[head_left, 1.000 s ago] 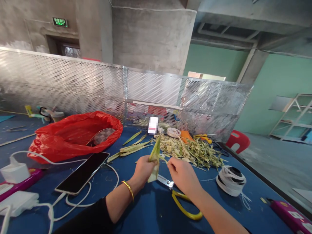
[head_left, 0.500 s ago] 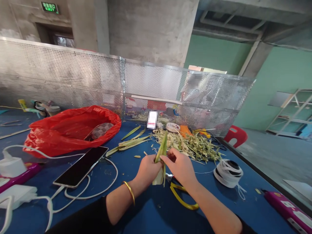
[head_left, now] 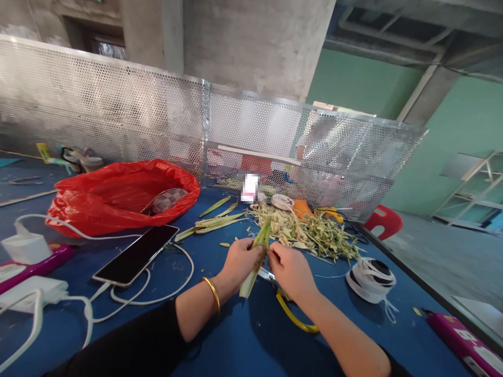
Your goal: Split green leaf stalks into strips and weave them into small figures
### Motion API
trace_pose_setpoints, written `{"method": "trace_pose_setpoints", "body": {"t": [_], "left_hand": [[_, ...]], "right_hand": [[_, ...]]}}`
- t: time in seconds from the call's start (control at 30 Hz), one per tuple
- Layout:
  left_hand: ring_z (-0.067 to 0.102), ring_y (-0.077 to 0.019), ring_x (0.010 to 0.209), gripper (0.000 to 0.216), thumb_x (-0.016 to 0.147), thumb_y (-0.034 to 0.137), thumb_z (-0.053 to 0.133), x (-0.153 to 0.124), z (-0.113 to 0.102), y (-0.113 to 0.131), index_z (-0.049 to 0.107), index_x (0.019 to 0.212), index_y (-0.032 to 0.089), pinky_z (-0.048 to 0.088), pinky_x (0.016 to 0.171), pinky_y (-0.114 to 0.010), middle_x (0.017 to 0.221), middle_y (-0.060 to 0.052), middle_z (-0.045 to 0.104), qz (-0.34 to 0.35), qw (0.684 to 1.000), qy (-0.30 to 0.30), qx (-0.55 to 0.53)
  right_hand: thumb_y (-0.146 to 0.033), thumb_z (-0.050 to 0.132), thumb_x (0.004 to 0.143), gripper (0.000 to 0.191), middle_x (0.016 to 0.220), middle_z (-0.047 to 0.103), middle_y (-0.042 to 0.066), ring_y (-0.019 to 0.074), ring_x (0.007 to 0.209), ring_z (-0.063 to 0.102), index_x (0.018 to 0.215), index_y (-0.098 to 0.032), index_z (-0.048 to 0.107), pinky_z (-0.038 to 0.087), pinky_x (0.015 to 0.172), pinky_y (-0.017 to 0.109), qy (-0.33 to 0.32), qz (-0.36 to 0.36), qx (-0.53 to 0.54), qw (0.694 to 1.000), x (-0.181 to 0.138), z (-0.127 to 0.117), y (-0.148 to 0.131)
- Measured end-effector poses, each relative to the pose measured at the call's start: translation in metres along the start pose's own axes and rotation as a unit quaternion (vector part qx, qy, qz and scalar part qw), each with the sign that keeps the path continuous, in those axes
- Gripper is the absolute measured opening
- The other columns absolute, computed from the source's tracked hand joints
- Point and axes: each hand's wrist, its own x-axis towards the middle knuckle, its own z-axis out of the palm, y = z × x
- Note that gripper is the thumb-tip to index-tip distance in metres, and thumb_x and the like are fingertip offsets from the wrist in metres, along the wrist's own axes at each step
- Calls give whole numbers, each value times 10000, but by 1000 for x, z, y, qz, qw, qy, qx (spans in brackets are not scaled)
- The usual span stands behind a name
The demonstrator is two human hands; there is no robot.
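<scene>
My left hand [head_left: 240, 260] is closed around a folded green leaf strip [head_left: 254, 262] that points up and away from me. My right hand [head_left: 288, 270] pinches the same strip from the right, touching my left fingers. Both hands hover just above the blue table [head_left: 243, 345]. Under my right wrist lie yellow-handled scissors [head_left: 293, 314], partly hidden. A heap of leaf trimmings [head_left: 310, 233] lies just beyond my hands. A few longer green leaves [head_left: 210, 222] rest to the left of the heap.
A red plastic bag [head_left: 118, 196] sits at left, with a phone [head_left: 135, 255] on a white cable in front of it. A white tape roll [head_left: 371, 280] lies at right. A perforated metal screen [head_left: 196, 125] walls the table's far edge. Pink cases lie at both near corners.
My hands have stayed joined on the leaf strip, which now tilts more to the right. The view has dipped slightly, so everything sits a little higher or lower in frame.
</scene>
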Motion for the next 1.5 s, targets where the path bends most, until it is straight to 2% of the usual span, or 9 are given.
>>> {"method": "trace_pose_setpoints", "body": {"t": [0.13,0.37,0.47,0.63,0.9,1.03,1.2,1.37,1.5], "left_hand": [[482,-108,429,149,709,252,530,5,-2,-2,546,582,174,396,409,-213,474,33,516,-18,1000,5,10],[571,-143,491,176,731,301,547,7,-4,-9,571,606,179,450,427,-231,509,19,547,-11,997,13,69],[596,-153,519,157,725,296,562,9,-7,-7,580,625,176,450,433,-228,534,9,576,-33,997,31,67],[610,-147,520,135,724,282,577,11,-11,2,551,652,171,440,427,-210,559,-4,593,-67,994,64,53],[621,-161,533,126,711,277,599,15,-16,2,568,677,160,449,422,-215,573,-14,593,-75,992,85,57],[625,-166,547,151,696,298,613,22,-22,-2,567,665,158,455,431,-216,569,-22,600,-77,990,103,62],[609,-159,536,163,691,304,623,26,-26,-2,591,693,144,456,438,-215,576,-42,610,-85,989,107,62],[621,-144,568,124,725,266,585,32,-32,-1,574,726,142,455,466,-204,729,-87,658,-99,986,121,58],[631,-159,574,102,708,266,583,38,-40,-1,585,715,164,430,471,-210,718,-70,658,-79,986,116,87]], "right_hand": [[-206,439,832,215,526,432,-27,115,490,358,617,-202,426,158,508,257,11,-4,-37,999,-2,-2,-4],[-196,434,816,229,511,432,-23,113,487,340,587,-198,444,186,508,257,8,-7,-26,1000,-2,-6,-7],[-222,422,821,254,499,472,-12,114,476,377,574,-200,475,227,506,247,12,-4,7,1000,-3,-10,-7],[-286,434,821,254,505,568,3,126,475,479,606,-206,544,311,486,227,16,22,131,991,-4,-18,-6],[-242,474,765,202,477,564,-20,119,433,506,582,-191,544,375,457,215,-37,101,284,953,-4,-28,-15],[-232,493,763,187,457,551,-28,107,423,500,596,-180,559,368,450,206,-47,104,344,932,-7,-34,-21],[-258,527,772,192,470,571,-13,114,454,536,613,-166,583,433,516,229,-57,90,431,896,-12,-43,-25],[-322,540,788,227,498,580,11,135,487,548,650,-167,631,454,532,264,-16,69,489,869,-19,-52,-27],[-363,585,776,224,588,582,29,152,581,553,724,-167,679,457,565,274,25,118,511,851,-16,-51,-22]]}}
